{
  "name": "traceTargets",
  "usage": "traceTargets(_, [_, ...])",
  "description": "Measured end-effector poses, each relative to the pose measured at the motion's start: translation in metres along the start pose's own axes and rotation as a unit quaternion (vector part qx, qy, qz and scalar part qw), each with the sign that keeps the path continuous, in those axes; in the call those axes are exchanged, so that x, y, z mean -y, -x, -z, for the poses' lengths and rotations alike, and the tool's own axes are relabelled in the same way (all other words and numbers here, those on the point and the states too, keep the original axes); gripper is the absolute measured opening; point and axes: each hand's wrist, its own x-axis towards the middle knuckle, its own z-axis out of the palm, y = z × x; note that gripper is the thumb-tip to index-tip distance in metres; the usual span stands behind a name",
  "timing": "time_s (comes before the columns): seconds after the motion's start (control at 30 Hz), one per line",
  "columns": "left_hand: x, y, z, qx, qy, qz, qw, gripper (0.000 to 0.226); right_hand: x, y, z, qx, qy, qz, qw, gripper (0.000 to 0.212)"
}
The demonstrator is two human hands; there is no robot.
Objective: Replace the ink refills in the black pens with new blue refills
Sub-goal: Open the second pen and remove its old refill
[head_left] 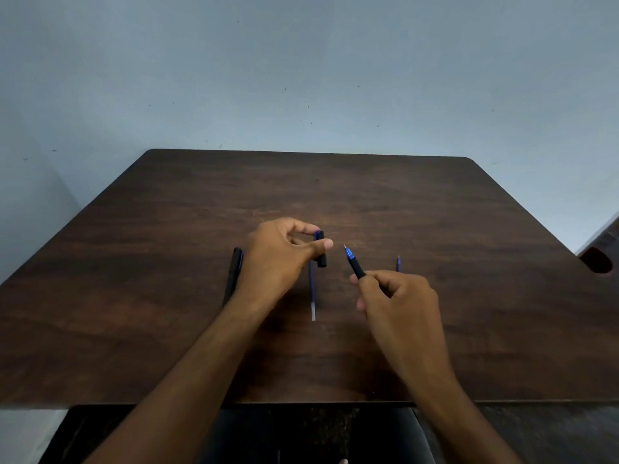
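My left hand (278,256) pinches a black pen cap (320,249) between thumb and forefinger, held upright above the table. My right hand (398,299) grips a black pen (354,265) with a blue tip section, its point aimed up and left toward the cap, a short gap apart. A blue refill (312,293) with a clear end lies on the table between my hands. Another black pen (233,276) lies left of my left wrist. The tip of a second blue refill (398,263) shows just behind my right hand; the rest is hidden.
The dark wooden table (167,329) stands against a pale blue wall. A dark object (599,259) sits at the table's right edge. Below the near table edge is a dark seat or lap (301,433).
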Motion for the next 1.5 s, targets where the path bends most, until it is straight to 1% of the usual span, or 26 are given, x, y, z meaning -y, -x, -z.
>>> traceTargets(0.1, [-0.008, -0.008, -0.017, 0.026, -0.066, 0.002, 0.997, 0.028, -0.005, -0.002, 0.004, -0.006, -0.021, -0.026, 0.999, 0.024])
traceTargets(0.23, [-0.012, -0.015, -0.036, 0.037, -0.131, -0.001, 0.991, 0.026, -0.007, -0.004, 0.009, 0.008, -0.067, -0.059, 0.996, 0.021])
traceTargets(0.3, [-0.014, -0.017, -0.045, 0.038, -0.151, -0.006, 0.988, 0.021, -0.008, -0.006, 0.012, 0.004, -0.07, -0.065, 0.995, 0.019])
traceTargets(0.4, [-0.01, -0.021, -0.057, 0.03, -0.183, -0.015, 0.983, 0.022, -0.011, -0.008, 0.014, -0.002, -0.066, -0.066, 0.996, 0.017])
traceTargets(0.57, [-0.003, -0.026, -0.064, 0.07, -0.238, -0.001, 0.969, 0.023, -0.015, -0.009, 0.015, 0.006, -0.061, -0.071, 0.996, 0.013])
traceTargets(0.77, [-0.01, -0.025, -0.063, 0.069, -0.271, -0.007, 0.96, 0.033, -0.016, -0.011, 0.017, 0.008, -0.063, -0.074, 0.995, 0.01])
traceTargets(0.83, [-0.013, -0.024, -0.061, 0.061, -0.258, -0.004, 0.964, 0.033, -0.014, -0.011, 0.017, 0.012, -0.061, -0.069, 0.996, 0.012])
traceTargets(0.97, [-0.014, -0.021, -0.053, 0.06, -0.212, 0.026, 0.975, 0.024, -0.014, -0.01, 0.017, 0.011, -0.062, -0.071, 0.995, 0.018])
traceTargets(1.03, [-0.015, -0.018, -0.046, 0.035, -0.17, 0.031, 0.984, 0.026, -0.014, -0.01, 0.016, 0.018, -0.069, -0.076, 0.995, 0.014])
traceTargets(1.13, [-0.015, -0.007, -0.035, -0.004, -0.105, 0.025, 0.994, 0.026, -0.012, -0.009, 0.012, 0.024, -0.068, -0.061, 0.995, 0.02])
traceTargets(1.17, [-0.014, -0.003, -0.031, -0.007, -0.077, 0.022, 0.997, 0.023, -0.012, -0.01, 0.011, 0.025, -0.069, -0.054, 0.996, 0.019])
traceTargets(1.23, [-0.011, 0.008, -0.024, 0.005, -0.018, 0.023, 1.0, 0.019, -0.011, -0.008, 0.009, 0.033, -0.075, -0.042, 0.996, 0.011])
traceTargets(1.27, [-0.009, 0.013, -0.02, 0.013, 0.01, 0.03, 0.999, 0.017, -0.01, -0.007, 0.007, 0.043, -0.077, -0.034, 0.996, 0.011])
traceTargets(1.33, [-0.003, 0.022, -0.01, 0.033, 0.065, 0.051, 0.996, 0.014, -0.008, -0.004, 0.005, 0.062, -0.086, -0.013, 0.994, 0.019])
traceTargets(1.4, [0.002, 0.032, -0.001, 0.065, 0.131, 0.079, 0.986, 0.021, -0.007, -0.002, 0.002, 0.076, -0.1, 0.005, 0.992, 0.027])
traceTargets(1.47, [0.008, 0.039, 0.006, 0.094, 0.201, 0.095, 0.97, 0.035, -0.004, -0.001, -0.001, 0.091, -0.111, 0.017, 0.99, 0.027])
traceTargets(1.5, [0.01, 0.041, 0.009, 0.105, 0.231, 0.096, 0.963, 0.038, -0.002, -0.001, -0.002, 0.099, -0.122, 0.019, 0.987, 0.027])
